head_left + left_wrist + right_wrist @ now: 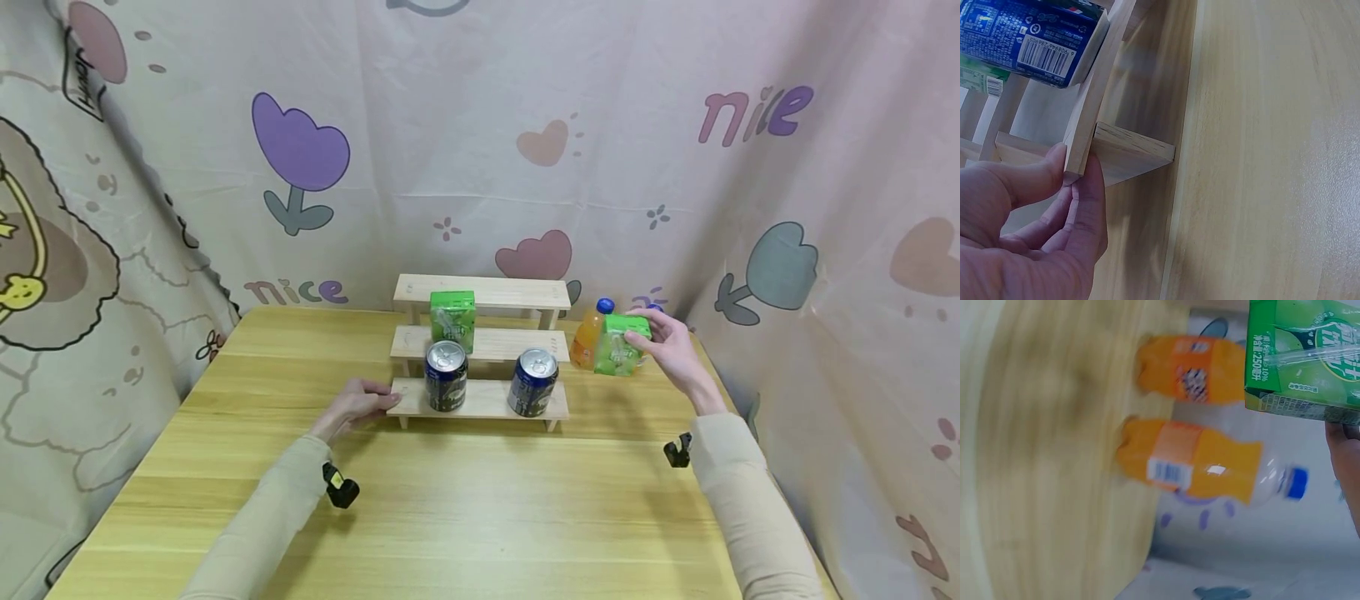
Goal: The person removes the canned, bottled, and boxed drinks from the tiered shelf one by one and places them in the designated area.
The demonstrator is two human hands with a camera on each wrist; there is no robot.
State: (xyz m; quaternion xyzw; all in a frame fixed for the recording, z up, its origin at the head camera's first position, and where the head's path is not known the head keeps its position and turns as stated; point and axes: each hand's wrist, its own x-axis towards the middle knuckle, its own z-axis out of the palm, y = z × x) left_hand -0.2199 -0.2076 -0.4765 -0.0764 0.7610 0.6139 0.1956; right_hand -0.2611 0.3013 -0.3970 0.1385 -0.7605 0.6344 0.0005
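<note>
My left hand (358,404) pinches the left end of the lowest step of a three-tier wooden shelf (483,400), thumb on top and fingers beneath in the left wrist view. Held in my right hand (678,362) is a green juice box (617,348), raised to the right of the shelf and in front of two orange soda bottles. On the middle step stands another green juice box (452,317). Two dark blue drink cans, one left (446,383) and one right (533,387), stand upright on the lowest step.
Behind the held box, an orange soda bottle (587,337) with a blue cap and a second orange bottle (1194,459) stand on the wooden table (465,500). A patterned curtain (450,167) hangs close behind the shelf and along both sides.
</note>
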